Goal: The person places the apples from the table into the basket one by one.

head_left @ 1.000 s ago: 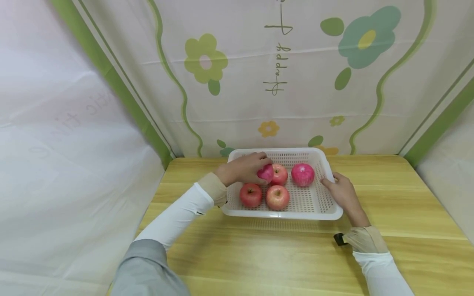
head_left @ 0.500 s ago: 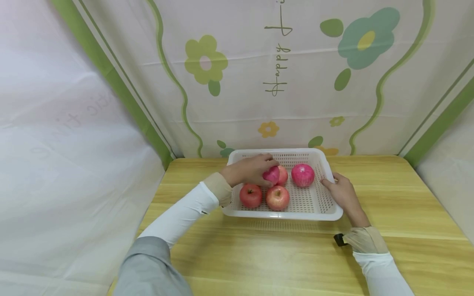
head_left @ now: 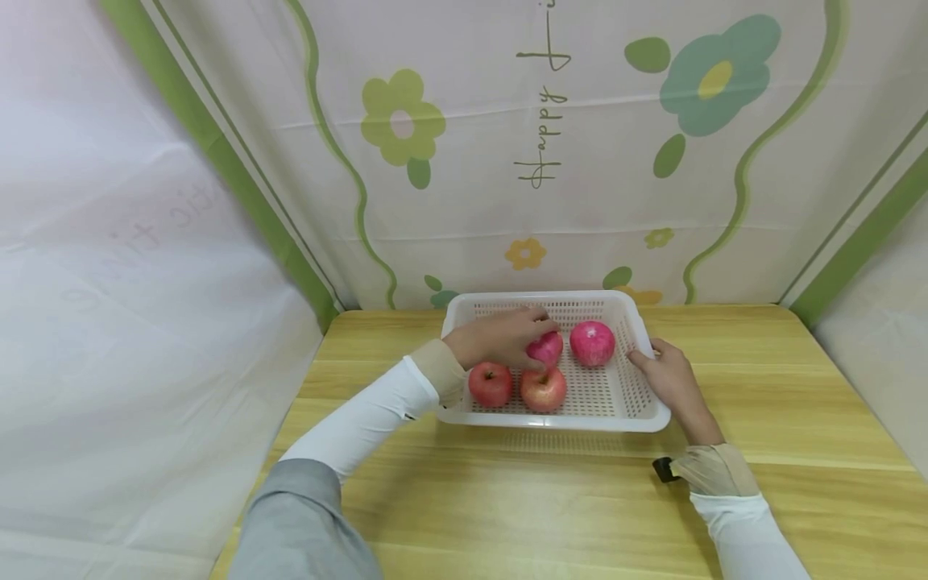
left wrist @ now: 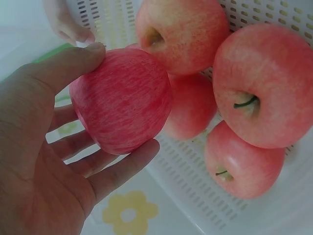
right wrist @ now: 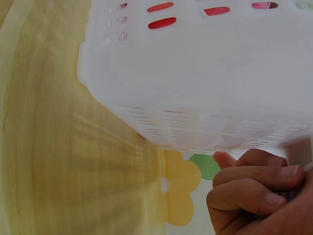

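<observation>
My left hand [head_left: 500, 337] reaches over the white plastic basket [head_left: 616, 422] and holds a deep pink-red apple [head_left: 547, 346], thumb on one side and fingers on the other in the left wrist view. Just right of it sits another pink apple [head_left: 592, 344]. Along the near side lie a red apple [head_left: 490, 384] and a paler apple [head_left: 544, 392]. A further apple is hidden from the head view by my left hand and its apple. My right hand [head_left: 670, 379] grips the basket's right rim, thumb inside; its fingers [right wrist: 244, 196] curl outside in the right wrist view.
The basket stands toward the back of a wooden table [head_left: 507, 499], close to a white curtain [head_left: 464, 201] printed with flowers. More white cloth [head_left: 130, 322] hangs at the left. A small black object [head_left: 664, 470] sits at my right wrist.
My left hand has moved to the right with its apple, which now covers the apple behind it in the head view. My right hand and the basket have stayed in place.
</observation>
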`<state>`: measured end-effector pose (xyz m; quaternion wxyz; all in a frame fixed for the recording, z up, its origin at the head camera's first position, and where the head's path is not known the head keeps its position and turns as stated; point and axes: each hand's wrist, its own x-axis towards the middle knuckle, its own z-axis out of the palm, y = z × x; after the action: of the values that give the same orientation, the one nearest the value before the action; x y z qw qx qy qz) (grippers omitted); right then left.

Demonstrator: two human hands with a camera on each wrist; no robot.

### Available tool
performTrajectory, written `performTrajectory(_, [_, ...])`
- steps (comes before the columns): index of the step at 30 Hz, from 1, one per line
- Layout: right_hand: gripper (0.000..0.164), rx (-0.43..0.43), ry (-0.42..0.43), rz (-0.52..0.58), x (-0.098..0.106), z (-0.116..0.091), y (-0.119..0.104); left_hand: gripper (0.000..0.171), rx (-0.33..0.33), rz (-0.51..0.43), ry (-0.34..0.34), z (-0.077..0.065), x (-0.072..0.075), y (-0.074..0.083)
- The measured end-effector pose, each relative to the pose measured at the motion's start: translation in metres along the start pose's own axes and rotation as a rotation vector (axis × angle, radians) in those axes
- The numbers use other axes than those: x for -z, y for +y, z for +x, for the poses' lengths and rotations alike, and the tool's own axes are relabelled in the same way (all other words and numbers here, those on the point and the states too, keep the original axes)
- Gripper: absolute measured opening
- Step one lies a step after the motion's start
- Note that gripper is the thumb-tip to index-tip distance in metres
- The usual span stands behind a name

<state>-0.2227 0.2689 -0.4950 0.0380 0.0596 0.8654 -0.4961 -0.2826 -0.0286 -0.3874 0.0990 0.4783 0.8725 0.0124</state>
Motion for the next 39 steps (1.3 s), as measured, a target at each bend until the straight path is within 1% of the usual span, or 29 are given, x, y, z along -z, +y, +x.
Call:
performTrajectory(4, [0.066, 0.002, -0.001, 0.001, 0.000, 0.000, 0.000, 0.068, 0.002, 0.009, -0.014, 0.004, 0.000, 0.004])
performTrajectory(11, [0.066, 0.004, -0.002, -0.005, 0.000, 0.001, 0.000, 0.067, 0.014, 0.027, -0.028, 0.011, -0.002, 0.011])
performTrajectory(18, [0.067, -0.001, 0.004, -0.005, 0.000, 0.002, 0.001, 0.073, -0.018, 0.033, -0.047, 0.018, 0.000, 0.019])
performTrajectory(22, [0.068, 0.000, 0.002, -0.010, 0.000, 0.003, 0.002, 0.079, -0.007, 0.037, -0.073, 0.021, 0.001, 0.023])
performTrajectory(25, [0.068, -0.002, -0.001, -0.009, 0.000, 0.002, 0.002, 0.080, 0.009, 0.039, -0.100, 0.025, 0.001, 0.026])
performTrajectory(28, [0.067, -0.002, -0.003, -0.002, 0.000, 0.002, 0.003, 0.075, -0.008, 0.063, -0.100, 0.029, 0.000, 0.029])
performTrajectory(33, [0.066, 0.006, -0.002, 0.008, 0.000, 0.002, 0.004, 0.064, -0.062, 0.112, -0.067, 0.035, -0.003, 0.033])
performTrajectory(39, [0.067, 0.008, -0.010, 0.013, 0.000, 0.002, 0.004, 0.069, -0.077, 0.101, -0.088, 0.041, -0.004, 0.038])
